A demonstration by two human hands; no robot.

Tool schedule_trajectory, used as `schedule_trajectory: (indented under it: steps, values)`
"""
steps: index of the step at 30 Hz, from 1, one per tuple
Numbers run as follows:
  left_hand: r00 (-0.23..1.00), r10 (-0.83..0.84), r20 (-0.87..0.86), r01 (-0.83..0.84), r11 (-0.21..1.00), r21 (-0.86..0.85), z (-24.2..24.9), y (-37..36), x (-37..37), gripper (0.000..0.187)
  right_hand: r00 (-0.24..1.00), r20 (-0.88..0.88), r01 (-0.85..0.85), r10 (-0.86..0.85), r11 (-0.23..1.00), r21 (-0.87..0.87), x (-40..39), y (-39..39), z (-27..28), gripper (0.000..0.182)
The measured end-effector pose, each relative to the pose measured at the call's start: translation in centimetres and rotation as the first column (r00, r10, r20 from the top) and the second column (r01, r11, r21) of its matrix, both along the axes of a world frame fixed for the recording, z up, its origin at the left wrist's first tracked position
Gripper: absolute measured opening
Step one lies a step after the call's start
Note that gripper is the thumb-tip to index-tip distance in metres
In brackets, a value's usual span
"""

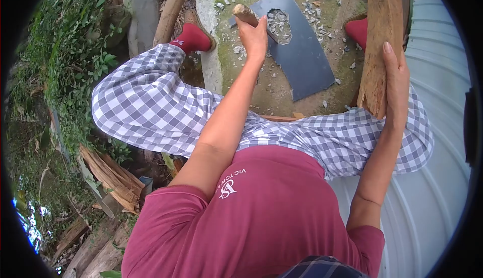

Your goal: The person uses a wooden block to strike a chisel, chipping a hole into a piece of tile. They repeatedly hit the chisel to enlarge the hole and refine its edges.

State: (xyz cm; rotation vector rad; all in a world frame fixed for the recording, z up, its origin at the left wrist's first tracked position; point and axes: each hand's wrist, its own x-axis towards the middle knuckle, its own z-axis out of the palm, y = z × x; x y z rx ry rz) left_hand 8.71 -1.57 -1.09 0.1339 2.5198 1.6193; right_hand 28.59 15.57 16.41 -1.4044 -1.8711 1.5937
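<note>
Dark grey slab (304, 64) with a ragged hole (279, 26) sits on mossy concrete (241, 84) between the feet (196, 37), left hand (253, 36) wrapped round a wooden handle (244, 11) above it, right hand (397, 84) against a plank (376, 41), though can't tell if that one's actually gripping.

The slab (308, 69) is slate-blue, the handle (245, 14) over it brown. Right of the slab, the plank (378, 41) is tan-brown, the sheet (437, 77) pale blue-grey; below the slab, the trousers (146, 92) are checked grey and white, the shirt (284, 202) maroon.
</note>
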Motion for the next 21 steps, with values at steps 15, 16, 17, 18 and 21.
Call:
schedule_trajectory:
  steps: [15, 16, 17, 18, 21]
  values:
    - [0.979, -0.124, 0.164, 0.055, 0.926, 0.373, -0.1, 0.0, -0.1, 0.044, 0.983, 0.025, -0.183, 0.182, 0.983, 0.020, -0.7, -1.4, -0.7, 0.065]
    - [0.978, -0.121, 0.170, 0.055, 0.935, 0.349, 0.0, 0.0, 0.1, 0.044, 0.983, 0.036, -0.179, 0.178, 0.984, 0.023, -0.7, -1.3, -0.7, 0.064]
    - [0.977, -0.119, 0.178, 0.055, 0.944, 0.326, 0.1, 0.1, 0.2, 0.045, 0.984, 0.049, -0.174, 0.173, 0.984, 0.027, -0.7, -1.3, -0.7, 0.064]
    - [0.976, -0.120, 0.182, 0.055, 0.943, 0.327, 0.1, 0.1, 0.3, 0.045, 0.984, 0.053, -0.174, 0.172, 0.984, 0.026, -0.7, -1.3, -0.7, 0.064]
    - [0.978, -0.152, 0.140, 0.111, 0.958, 0.263, -1.7, -0.2, 0.3, 0.049, 0.982, 0.065, -0.182, 0.180, 0.983, 0.025, -0.7, -1.4, -0.6, 0.064]
